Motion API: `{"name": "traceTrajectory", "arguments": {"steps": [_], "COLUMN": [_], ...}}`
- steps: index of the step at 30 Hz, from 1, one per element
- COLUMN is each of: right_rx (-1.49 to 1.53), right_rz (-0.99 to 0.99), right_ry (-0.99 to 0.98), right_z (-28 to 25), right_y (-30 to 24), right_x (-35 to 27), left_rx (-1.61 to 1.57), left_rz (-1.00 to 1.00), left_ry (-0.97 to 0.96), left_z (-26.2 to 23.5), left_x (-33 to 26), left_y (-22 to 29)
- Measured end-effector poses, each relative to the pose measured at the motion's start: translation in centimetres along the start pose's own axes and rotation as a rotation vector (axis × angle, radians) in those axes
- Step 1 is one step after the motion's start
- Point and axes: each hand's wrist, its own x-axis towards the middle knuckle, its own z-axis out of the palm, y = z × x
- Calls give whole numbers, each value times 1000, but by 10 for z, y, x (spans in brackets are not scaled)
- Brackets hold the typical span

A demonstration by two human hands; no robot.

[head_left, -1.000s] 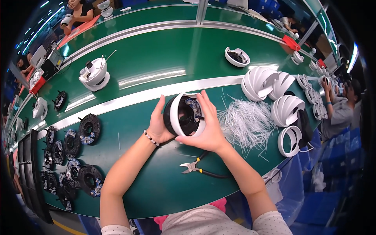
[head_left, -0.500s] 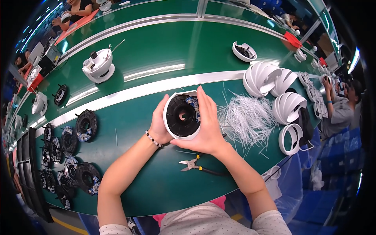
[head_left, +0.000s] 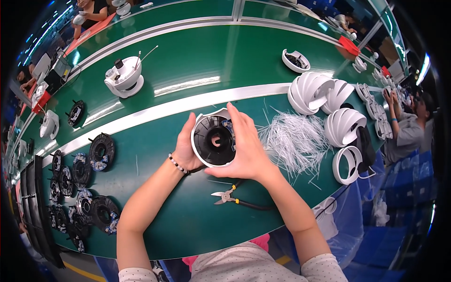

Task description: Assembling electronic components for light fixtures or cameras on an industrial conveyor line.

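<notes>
Head view: the left hand [head_left: 186, 149] and right hand [head_left: 248, 150], fingers partly curved, hold a white-rimmed black round assembly [head_left: 205, 141] between them, above the green worktop [head_left: 183, 221]. Pliers [head_left: 228, 196] lie nearby, jaws parted. White strips [head_left: 297, 143] are heaped to the right; black ring units [head_left: 109, 146] are grouped at left, some overlapping.

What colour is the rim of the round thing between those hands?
The rim is white, around a black disc; the head view shows it best.
</notes>
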Motion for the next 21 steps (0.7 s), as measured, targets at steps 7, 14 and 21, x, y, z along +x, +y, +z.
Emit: {"name": "traceTrajectory", "arguments": {"steps": [7, 14, 21], "right_rx": [-61, -124, -333], "right_rz": [113, 70, -59], "right_ry": [194, 200, -774], "right_z": [14, 4, -46], "right_y": [-3, 7, -36], "right_x": [5, -12, -71], "left_rx": [-55, -92, -16], "left_rz": [141, 278, 474], "left_ry": [62, 240, 410], "left_z": [12, 17, -53], "left_x": [6, 48, 118], "left_y": [-3, 27, 94]}}
